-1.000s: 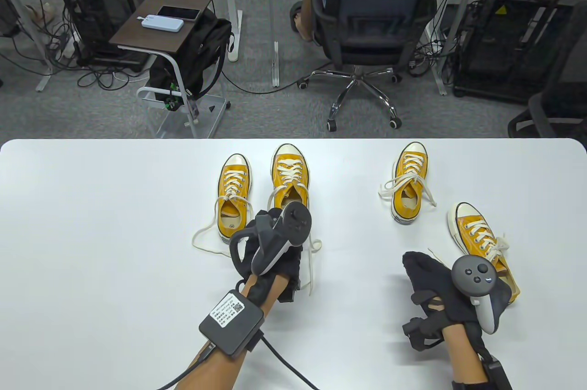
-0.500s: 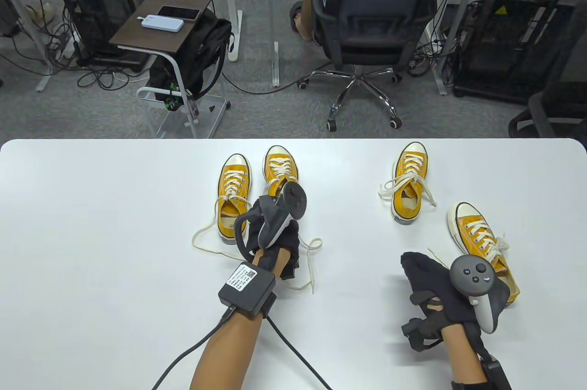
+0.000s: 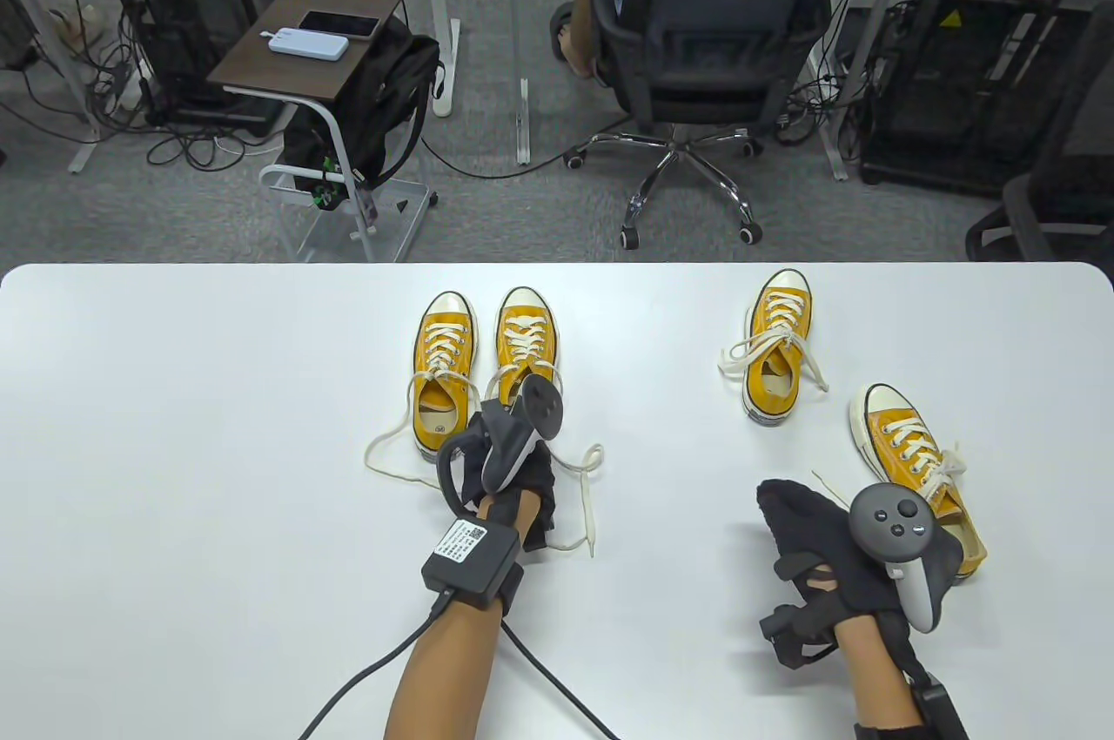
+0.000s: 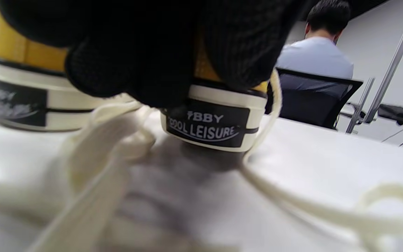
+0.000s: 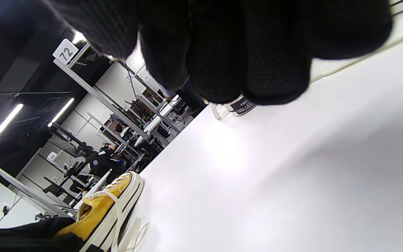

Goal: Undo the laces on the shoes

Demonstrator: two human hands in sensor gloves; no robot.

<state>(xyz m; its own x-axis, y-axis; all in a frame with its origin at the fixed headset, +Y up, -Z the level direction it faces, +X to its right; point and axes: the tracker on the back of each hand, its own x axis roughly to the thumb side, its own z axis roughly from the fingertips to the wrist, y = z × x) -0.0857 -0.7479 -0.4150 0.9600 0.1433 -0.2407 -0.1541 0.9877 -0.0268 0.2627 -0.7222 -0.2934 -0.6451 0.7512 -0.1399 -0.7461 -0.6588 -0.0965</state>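
Note:
Four yellow canvas shoes stand on the white table (image 3: pixel 174 444). My left hand (image 3: pixel 506 427) grips the heel of the second shoe from the left (image 3: pixel 525 333). The left wrist view shows my fingers (image 4: pixel 173 52) over its labelled heel (image 4: pixel 208 124). Its loose white laces (image 3: pixel 588 496) trail toward me. The leftmost shoe (image 3: pixel 444 357) stands right beside it, laces loose. My right hand (image 3: pixel 796 514) rests on the table with fingers bent (image 5: pixel 222 52), holding nothing that I can see, left of the near right shoe (image 3: pixel 905 444), whose bow (image 3: pixel 947 470) is tied.
The far right shoe (image 3: pixel 775 339) has loose laces spread to both sides. An office chair (image 3: pixel 705 35) with a seated person and a small side table (image 3: pixel 296 43) stand on the floor beyond the table's far edge.
My left hand has carried the shoe to the left and away from me and set it down beside the leftmost shoe. My right hand has hardly moved.

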